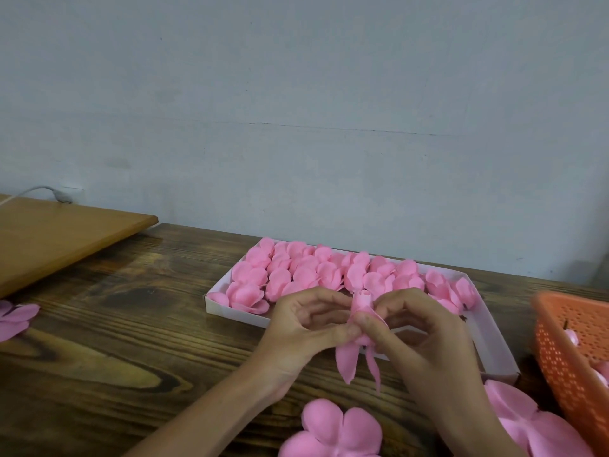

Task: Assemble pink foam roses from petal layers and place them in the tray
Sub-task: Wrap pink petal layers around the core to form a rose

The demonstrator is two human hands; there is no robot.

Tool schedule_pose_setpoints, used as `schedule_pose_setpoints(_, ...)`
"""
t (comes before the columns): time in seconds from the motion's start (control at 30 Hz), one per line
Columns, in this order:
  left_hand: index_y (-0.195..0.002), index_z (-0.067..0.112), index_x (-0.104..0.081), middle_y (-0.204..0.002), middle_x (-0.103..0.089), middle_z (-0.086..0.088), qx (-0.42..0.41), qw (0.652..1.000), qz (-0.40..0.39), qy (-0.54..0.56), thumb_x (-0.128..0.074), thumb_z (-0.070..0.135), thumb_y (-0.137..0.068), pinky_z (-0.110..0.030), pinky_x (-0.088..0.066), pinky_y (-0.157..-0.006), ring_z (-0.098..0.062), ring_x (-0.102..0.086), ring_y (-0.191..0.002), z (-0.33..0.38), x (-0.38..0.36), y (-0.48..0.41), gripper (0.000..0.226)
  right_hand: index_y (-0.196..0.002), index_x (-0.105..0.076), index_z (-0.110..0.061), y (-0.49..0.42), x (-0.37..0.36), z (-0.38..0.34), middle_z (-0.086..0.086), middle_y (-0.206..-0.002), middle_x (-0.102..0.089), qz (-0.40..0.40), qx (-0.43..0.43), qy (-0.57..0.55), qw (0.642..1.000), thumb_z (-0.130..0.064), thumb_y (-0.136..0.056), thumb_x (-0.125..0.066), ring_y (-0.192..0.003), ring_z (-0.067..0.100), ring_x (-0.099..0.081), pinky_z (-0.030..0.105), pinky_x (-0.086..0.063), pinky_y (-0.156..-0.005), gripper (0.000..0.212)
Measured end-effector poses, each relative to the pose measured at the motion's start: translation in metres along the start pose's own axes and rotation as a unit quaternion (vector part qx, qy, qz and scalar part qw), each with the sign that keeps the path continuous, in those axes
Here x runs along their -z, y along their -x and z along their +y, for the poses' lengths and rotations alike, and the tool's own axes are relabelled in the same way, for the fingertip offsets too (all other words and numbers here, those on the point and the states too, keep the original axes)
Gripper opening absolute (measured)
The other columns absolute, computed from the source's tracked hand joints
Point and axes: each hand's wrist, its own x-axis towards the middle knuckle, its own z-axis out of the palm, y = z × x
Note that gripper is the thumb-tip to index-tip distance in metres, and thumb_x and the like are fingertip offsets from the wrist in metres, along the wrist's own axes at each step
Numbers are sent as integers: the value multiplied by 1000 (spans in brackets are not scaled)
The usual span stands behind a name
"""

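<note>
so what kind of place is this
Likely a small handcraft workstation: a wooden table against a bare wall, a white tray of finished pink roses, loose petal layers and a half-made rose.

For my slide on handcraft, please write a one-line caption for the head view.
Left hand and right hand pinch a half-built foam rose before a white tray of pink roses.

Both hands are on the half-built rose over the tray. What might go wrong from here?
The loose petals hang below the rose, which the left hand and right hand pinch only at its middle; the layer might slip or wrap unevenly. The tray is crowded with finished roses, so setting this one in may squash neighbours.
</note>
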Motion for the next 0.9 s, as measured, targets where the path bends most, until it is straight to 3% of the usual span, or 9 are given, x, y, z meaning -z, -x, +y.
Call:
schedule_pose_setpoints(0.13, -105, 17, -80, -106, -79, -15, 2, 1000, -3, 10, -92, 24, -79, -31, -61, -84, -29, -77, -101, 1, -2, 1, 29, -76, -71, -16, 0, 0, 0, 3, -74, -71, 12, 8, -9, 1000, -27, -79, -83, -65, 22, -70, 47, -60, -58, 17)
schedule_pose_setpoints(0.23, -102, 18, -79, -102, -80, -13, 6, 1000, 1, 16, -91, 24, -80, -32, -61, -78, -27, -77, -98, 2, -4, 2, 26, -74, -70, -20, 0, 0, -1, 3, -71, -67, 14, 21, -5, 1000, -34, -78, -81, -61, 21, -66, 45, -56, -54, 18)
schedule_pose_setpoints(0.43, -103, 15, -79, -104, -79, -17, 20, 999, 4, 30, -91, 25, -81, -38, -62, -83, -31, -77, -99, -1, -6, 3, 27, -74, -71, -20, 0, 2, -1, 5, -64, -71, -14, -10, -29, 999, -40, -77, -79, -57, 21, -68, 35, -58, -54, 22)
schedule_pose_setpoints(0.6, -102, 20, -83, -103, -80, -13, 27, 998, 51, 16, -95, 41, -74, -30, -61, -81, -26, -78, -99, -3, -6, 2, 37, -79, -75, -23, -1, 3, -1, 6, -72, -76, -15, -34, -53, 998, -31, -78, -82, -62, 26, -74, 45, -64, -59, 10)
schedule_pose_setpoints(0.9, -98, 18, -84, -108, -80, -11, 15, 997, 80, 3, -93, 49, -72, -35, -61, -85, -30, -76, -105, -3, -5, 2, 41, -78, -70, -28, 0, 1, -5, 1, -77, -75, -24, -14, -25, 999, -22, -85, -79, -65, 19, -74, 43, -62, -61, 12)
